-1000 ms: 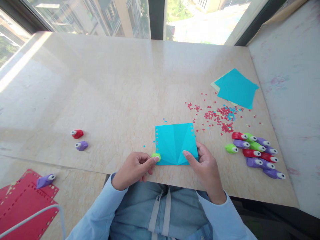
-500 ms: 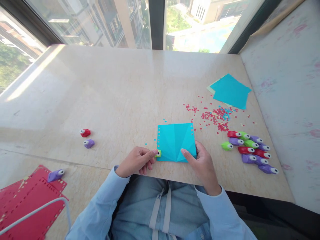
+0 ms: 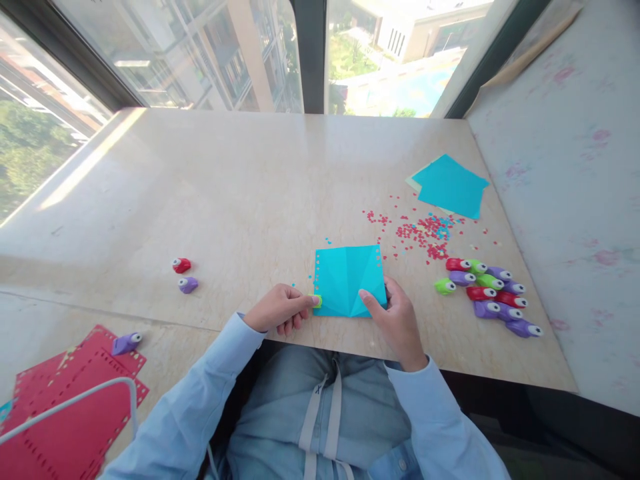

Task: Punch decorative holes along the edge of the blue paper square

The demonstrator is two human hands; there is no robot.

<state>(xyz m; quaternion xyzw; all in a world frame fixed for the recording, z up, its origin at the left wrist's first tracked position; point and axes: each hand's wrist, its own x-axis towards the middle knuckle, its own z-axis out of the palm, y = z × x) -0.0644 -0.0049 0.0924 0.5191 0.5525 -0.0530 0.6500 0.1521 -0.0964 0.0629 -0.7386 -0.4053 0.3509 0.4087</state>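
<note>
Daylight poured in through the windows (image 3: 210,53) at the far side, bright and hard. A pale glare lay across the glossy surface (image 3: 240,193), strongest along its left edge. Shadows were faint. The view stayed sharp at centre, while straight lines bowed outward toward the edges.

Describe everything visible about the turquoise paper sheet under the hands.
The turquoise paper sheet lies flat near the table's front edge, creased in fan-like folds, with small punched holes down its left and right edges. The left hand presses a small green punch onto its lower left corner; the right hand pins its lower right.
</note>
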